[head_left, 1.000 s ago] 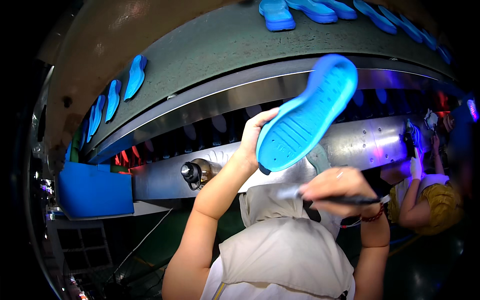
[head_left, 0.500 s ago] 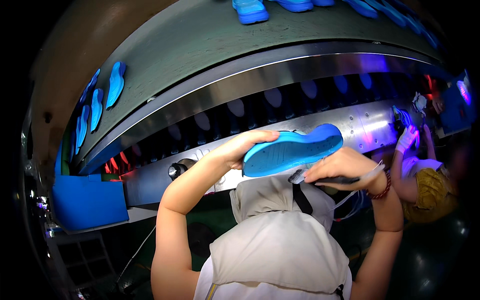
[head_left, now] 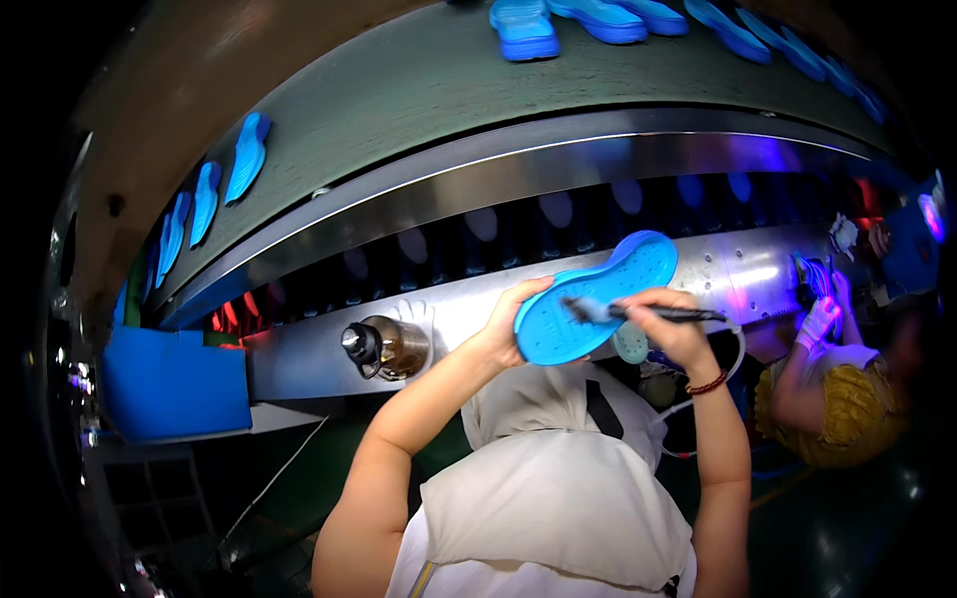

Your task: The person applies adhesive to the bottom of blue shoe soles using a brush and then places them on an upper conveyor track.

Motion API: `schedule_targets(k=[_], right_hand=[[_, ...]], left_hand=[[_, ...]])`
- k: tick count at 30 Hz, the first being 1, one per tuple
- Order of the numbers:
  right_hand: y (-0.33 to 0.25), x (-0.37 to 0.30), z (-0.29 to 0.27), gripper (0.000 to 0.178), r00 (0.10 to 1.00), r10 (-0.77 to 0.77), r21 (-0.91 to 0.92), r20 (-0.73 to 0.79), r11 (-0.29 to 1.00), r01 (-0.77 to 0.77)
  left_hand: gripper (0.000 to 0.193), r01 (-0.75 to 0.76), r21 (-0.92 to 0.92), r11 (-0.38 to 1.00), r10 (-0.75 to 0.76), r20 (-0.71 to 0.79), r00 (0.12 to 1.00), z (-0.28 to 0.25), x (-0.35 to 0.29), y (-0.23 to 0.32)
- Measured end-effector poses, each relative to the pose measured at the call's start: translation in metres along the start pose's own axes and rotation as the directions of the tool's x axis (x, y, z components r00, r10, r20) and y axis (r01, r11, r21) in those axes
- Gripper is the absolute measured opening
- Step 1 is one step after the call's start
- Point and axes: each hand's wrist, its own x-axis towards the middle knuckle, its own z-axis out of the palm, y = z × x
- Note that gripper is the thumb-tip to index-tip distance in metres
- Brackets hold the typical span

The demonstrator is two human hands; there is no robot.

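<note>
A light blue shoe sole (head_left: 555, 337) is gripped at its left end by my left hand (head_left: 503, 324), thumb along the upper edge. Its wide inner face, dotted with small holes, is turned up toward me. My right hand (head_left: 670, 327) is closed around the black handle of a brush (head_left: 688, 314). The dark bristles touch or hover just over the middle of the sole; motion blur hides which. A pale tube (head_left: 739, 351) curves down by my right wrist. Partly behind the sole and my right hand is a small pale green round container (head_left: 630, 344).
A metal ledge (head_left: 488, 289) runs across, holding a brown bottle with a black cap (head_left: 402, 347). Beyond it lies a green conveyor belt (head_left: 399, 130) with several blue soles (head_left: 525, 30). A blue box (head_left: 179, 384) stands left. At right, a person in yellow (head_left: 837, 409) works with gloved hands.
The sole has turned so its inner face shows fully. My right hand has raised the brush from below the sole's lower edge onto that face. The bottle is now uncovered by my left arm.
</note>
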Motion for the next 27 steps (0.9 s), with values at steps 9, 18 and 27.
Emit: schedule_targets(k=[9,18,27], right_hand=[[0.014,-0.005,0.047,0.019,0.908,0.054,-0.115,-0.416,0.987,-0.112],[0.019,-0.018,0.014,0.02,0.925,0.235,0.776,-0.298,0.624,0.092],[0.026,-0.018,0.034,0.022,0.903,0.336,0.715,-0.267,0.698,-0.048]], left_hand=[[0.048,-0.163,-0.053,0.985,0.158,-0.082,0.984,-0.023,0.002,-0.016],[0.056,-0.812,0.107,0.574,0.779,0.232,0.582,0.002,-0.114,0.109],[0.078,-0.815,-0.575,-0.068,0.841,-0.472,0.263,-0.064,-0.087,0.241]])
